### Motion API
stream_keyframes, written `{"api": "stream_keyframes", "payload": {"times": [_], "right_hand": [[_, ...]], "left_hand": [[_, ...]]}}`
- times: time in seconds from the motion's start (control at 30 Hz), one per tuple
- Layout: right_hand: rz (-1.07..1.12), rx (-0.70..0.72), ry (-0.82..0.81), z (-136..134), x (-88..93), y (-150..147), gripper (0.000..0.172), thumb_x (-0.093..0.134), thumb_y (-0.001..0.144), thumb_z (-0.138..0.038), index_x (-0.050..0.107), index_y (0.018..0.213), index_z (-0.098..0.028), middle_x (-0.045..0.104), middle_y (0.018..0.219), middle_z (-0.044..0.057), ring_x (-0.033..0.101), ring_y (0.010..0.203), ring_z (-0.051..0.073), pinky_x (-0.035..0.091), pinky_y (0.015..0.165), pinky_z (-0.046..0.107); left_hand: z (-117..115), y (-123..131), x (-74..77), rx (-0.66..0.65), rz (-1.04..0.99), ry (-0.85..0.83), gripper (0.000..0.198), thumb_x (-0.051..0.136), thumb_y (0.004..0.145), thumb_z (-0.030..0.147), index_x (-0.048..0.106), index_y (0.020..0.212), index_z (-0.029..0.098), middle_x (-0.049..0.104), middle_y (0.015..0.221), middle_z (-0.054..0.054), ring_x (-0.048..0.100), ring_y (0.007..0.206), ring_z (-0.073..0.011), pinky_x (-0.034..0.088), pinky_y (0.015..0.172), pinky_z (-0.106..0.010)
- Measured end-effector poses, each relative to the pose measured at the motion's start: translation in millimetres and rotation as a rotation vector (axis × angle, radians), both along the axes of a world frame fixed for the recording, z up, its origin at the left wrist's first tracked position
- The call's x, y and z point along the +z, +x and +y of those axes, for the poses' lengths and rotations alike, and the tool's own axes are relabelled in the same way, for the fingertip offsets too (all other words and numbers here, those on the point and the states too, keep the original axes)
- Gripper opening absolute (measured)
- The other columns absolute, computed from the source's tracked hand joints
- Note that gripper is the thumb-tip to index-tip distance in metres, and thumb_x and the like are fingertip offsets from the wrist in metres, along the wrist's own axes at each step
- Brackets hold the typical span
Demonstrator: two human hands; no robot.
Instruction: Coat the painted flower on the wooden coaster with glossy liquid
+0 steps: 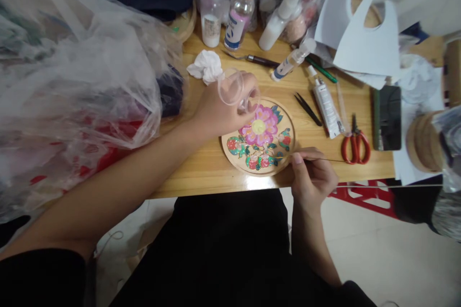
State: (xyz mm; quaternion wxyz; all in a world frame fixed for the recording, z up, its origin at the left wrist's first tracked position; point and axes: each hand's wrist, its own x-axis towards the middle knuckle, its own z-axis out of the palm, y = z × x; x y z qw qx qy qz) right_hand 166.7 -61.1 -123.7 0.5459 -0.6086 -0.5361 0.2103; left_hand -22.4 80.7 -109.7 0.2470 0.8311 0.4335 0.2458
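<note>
Here, left hand [219,110] gripping clear plastic cup [234,88] at eleven o'clock of round flower-painted wooden disc [259,136]; right hand [311,175] pinching thin needle tool [324,158] at four o'clock.

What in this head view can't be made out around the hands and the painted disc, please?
- What the clear cup holds: it is see-through and blurred in the left hand.
- Tip of the thin stick in the right hand: too fine to see over the disc.
- Labels on the bottles: too small.
- Contents of the plastic bag: veiled by film.
</note>
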Motion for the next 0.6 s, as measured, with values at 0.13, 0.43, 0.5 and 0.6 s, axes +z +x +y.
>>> {"api": "stream_keyframes", "payload": {"times": [0.13, 0.43, 0.5, 0.6], "right_hand": [[-0.030, -0.007, -0.014, -0.4, 0.6, -0.3, 0.006, 0.066, 0.086, -0.021, 0.063, 0.080, -0.022, 0.060, 0.067, -0.003, 0.055, 0.062, 0.011, 0.043, 0.057, 0.027], [-0.028, 0.005, 0.010, 0.8, 0.3, -0.7, 0.007, 0.066, 0.085, -0.019, 0.064, 0.079, -0.022, 0.060, 0.066, -0.003, 0.055, 0.061, 0.011, 0.042, 0.057, 0.027], [-0.018, -0.010, -0.001, 0.1, 0.1, -0.5, 0.007, 0.067, 0.084, -0.021, 0.064, 0.078, -0.021, 0.060, 0.066, -0.003, 0.054, 0.061, 0.011, 0.042, 0.057, 0.028], [0.034, -0.043, -0.007, 1.2, 3.1, -0.7, 0.009, 0.068, 0.083, -0.024, 0.063, 0.077, -0.021, 0.059, 0.065, -0.002, 0.054, 0.060, 0.012, 0.042, 0.056, 0.028]], "left_hand": [[0.2, 0.1, 1.1, -0.008, -0.015, -0.005, 0.008, 0.057, 0.080, 0.018, 0.051, 0.084, 0.019, 0.064, 0.090, -0.006, 0.057, 0.088, -0.0179, 0.039, 0.076, -0.032], [1.3, -1.0, -3.4, -0.026, -0.030, 0.036, 0.009, 0.057, 0.080, 0.019, 0.055, 0.088, 0.018, 0.063, 0.091, -0.006, 0.058, 0.088, -0.0182, 0.040, 0.077, -0.032], [1.5, -0.4, -4.7, -0.016, -0.021, 0.043, 0.010, 0.058, 0.079, 0.020, 0.056, 0.089, 0.017, 0.062, 0.091, -0.005, 0.059, 0.088, -0.0185, 0.040, 0.077, -0.032], [1.5, 1.0, -6.6, 0.011, -0.008, 0.050, 0.012, 0.060, 0.078, 0.021, 0.056, 0.089, 0.018, 0.061, 0.089, -0.003, 0.059, 0.089, -0.0188, 0.042, 0.077, -0.032]]}}
